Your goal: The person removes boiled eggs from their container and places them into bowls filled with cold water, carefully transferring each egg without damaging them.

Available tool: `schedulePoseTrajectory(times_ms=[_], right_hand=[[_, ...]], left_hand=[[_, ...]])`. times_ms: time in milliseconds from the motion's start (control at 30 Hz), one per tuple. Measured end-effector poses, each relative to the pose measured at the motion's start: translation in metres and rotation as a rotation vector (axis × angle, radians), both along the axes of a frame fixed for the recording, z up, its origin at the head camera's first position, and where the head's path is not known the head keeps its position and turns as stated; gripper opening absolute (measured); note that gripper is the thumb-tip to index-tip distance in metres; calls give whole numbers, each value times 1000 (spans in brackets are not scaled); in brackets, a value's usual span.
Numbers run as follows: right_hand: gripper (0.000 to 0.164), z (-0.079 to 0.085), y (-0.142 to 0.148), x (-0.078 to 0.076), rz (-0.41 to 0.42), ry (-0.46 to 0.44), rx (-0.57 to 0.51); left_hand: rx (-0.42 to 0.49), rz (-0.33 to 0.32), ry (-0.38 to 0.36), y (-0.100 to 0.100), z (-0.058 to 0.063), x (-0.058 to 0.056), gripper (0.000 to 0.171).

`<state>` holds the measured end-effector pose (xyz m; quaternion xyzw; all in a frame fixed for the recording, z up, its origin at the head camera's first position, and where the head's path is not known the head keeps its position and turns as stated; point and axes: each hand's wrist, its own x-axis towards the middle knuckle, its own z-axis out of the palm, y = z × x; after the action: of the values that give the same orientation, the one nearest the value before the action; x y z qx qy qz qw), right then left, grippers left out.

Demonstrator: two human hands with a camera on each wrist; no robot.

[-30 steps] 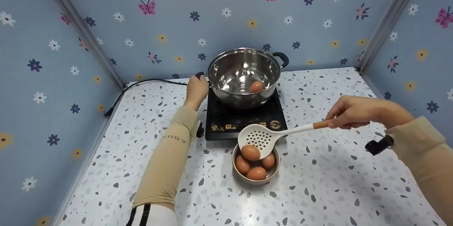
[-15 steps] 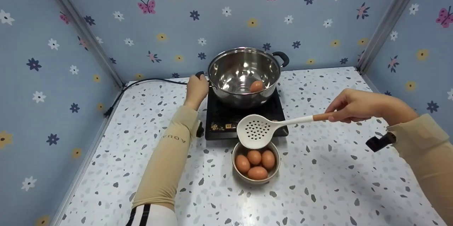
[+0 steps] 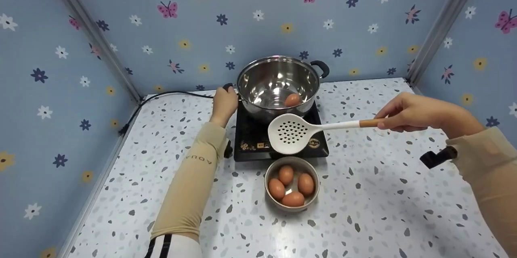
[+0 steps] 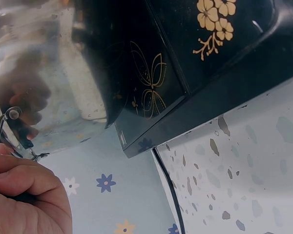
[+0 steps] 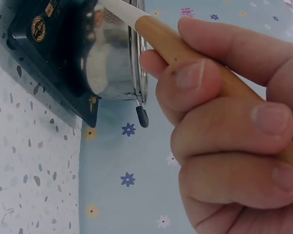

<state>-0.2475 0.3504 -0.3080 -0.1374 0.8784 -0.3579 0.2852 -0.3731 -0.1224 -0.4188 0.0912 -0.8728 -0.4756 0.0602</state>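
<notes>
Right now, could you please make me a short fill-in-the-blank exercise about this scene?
The bowl holds ____ eggs.
The left hand grips the pot by its ____.
The right hand holds the spoon, whose perforated head is ____ in colour.
The cooktop is mostly ____ in colour.
Missing words: four; handle; white; black.

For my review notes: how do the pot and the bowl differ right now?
The pot is larger and shiny metal; the bowl is smaller, dull and beige. The pot holds one brown egg, the bowl four. The pot stands on the black cooktop, its side handle gripped by the left hand; the bowl sits untouched on the speckled table. Both are round and open-topped.
</notes>
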Motion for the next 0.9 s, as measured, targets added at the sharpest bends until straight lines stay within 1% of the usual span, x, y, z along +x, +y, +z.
schedulePoseTrajectory(times_ms=[233, 367, 500, 633, 900], right_hand=[[29, 9, -1, -1, 11, 65, -60], [25, 16, -2, -3, -12, 109, -73], [22, 22, -4, -6, -63, 145, -78], [21, 26, -6, -9, -137, 159, -74], [25, 31, -10, -16, -205, 191, -58]], left_hand=[[12, 5, 2, -1, -2, 0, 50], [10, 3, 3, -1, -2, 1, 51], [9, -5, 14, -1, -2, 2, 52], [6, -4, 26, -1, -1, 3, 52], [8, -3, 21, 0, 0, 2, 52]])
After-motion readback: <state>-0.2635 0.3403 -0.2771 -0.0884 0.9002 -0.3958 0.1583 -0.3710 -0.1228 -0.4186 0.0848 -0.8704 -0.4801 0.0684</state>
